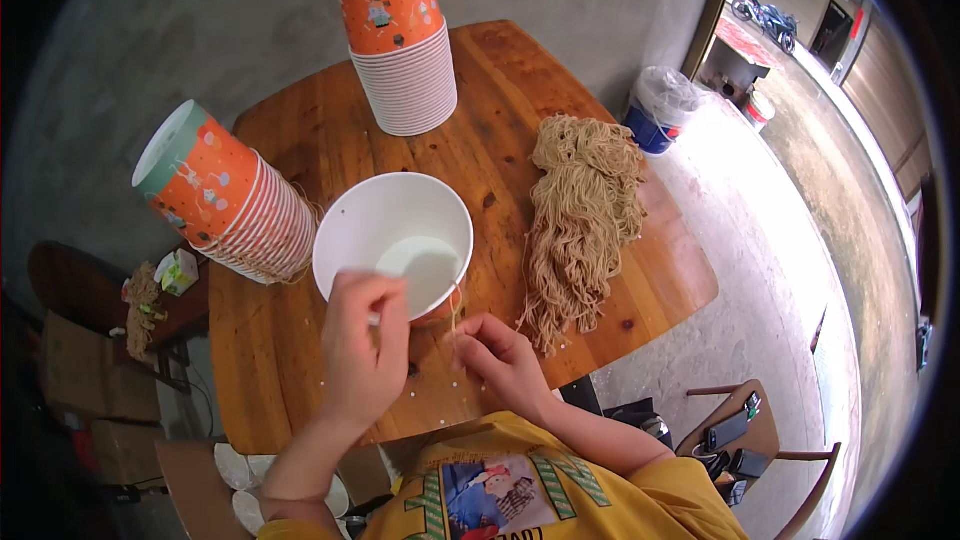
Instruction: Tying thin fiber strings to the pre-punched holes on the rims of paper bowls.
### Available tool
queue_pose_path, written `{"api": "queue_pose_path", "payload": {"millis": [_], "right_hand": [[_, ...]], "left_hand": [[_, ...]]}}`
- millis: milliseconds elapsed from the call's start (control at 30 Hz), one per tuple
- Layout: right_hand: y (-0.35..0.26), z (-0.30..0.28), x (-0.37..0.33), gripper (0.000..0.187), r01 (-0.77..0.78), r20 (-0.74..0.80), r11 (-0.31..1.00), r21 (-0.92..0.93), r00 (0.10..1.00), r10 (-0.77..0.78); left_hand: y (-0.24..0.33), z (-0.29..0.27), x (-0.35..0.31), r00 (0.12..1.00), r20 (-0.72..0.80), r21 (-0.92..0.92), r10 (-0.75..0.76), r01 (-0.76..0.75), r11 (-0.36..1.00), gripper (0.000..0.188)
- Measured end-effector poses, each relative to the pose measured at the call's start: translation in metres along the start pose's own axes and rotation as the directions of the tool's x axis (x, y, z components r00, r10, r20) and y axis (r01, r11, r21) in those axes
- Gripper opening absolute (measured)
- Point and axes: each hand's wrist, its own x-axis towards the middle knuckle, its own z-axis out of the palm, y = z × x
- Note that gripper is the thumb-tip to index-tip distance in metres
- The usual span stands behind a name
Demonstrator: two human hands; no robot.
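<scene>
A large white paper bucket (395, 215) stands upright at the front middle of the wooden table, its mouth facing me. A bit of its orange outside shows below the rim. My right hand (497, 352) is closed in a pinch on a thin tan string (455, 308), which runs up to the bucket's right front rim. My left hand (366, 340), slightly blurred, is at the front rim with its fingers curled closed. What it holds, if anything, is hidden. Right of the bucket lies a thick bundle of tan strings (588, 210).
Two stacks of orange-and-green paper buckets stand on the wooden table (500, 90): one upright stack (405, 80) at the back, one leaning stack (240, 210) at left. Small white bits lie near the front edge. A chair (745, 430) holding dark objects is at lower right.
</scene>
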Motion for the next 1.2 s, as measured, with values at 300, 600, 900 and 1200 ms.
{"api": "queue_pose_path", "payload": {"millis": [300, 600, 900, 1200], "right_hand": [[-0.003, 0.000, -0.026, 0.014, 0.213, 0.154, 0.860, -0.463, 0.975, -0.158], [0.002, 0.009, -0.033, 0.011, 0.364, 0.262, 0.750, -0.552, 0.930, -0.258], [0.016, 0.014, -0.037, 0.014, 0.498, 0.399, 0.530, -0.686, 0.867, -0.298], [0.026, 0.022, -0.022, 0.012, 0.620, 0.483, 0.351, -0.702, 0.776, -0.405]], "left_hand": [[-0.001, 0.014, -0.062, 0.633, 0.407, -0.544, -0.659, 0.747, 0.382, 0.028], [0.000, 0.017, -0.049, 0.526, 0.580, -0.570, -0.622, 0.807, 0.151, 0.021], [-0.006, 0.019, -0.045, 0.618, 0.352, -0.730, -0.703, 0.651, 0.206, 0.016], [-0.012, 0.020, -0.038, 0.679, 0.158, -0.740, -0.717, 0.562, 0.370, 0.016]]}}
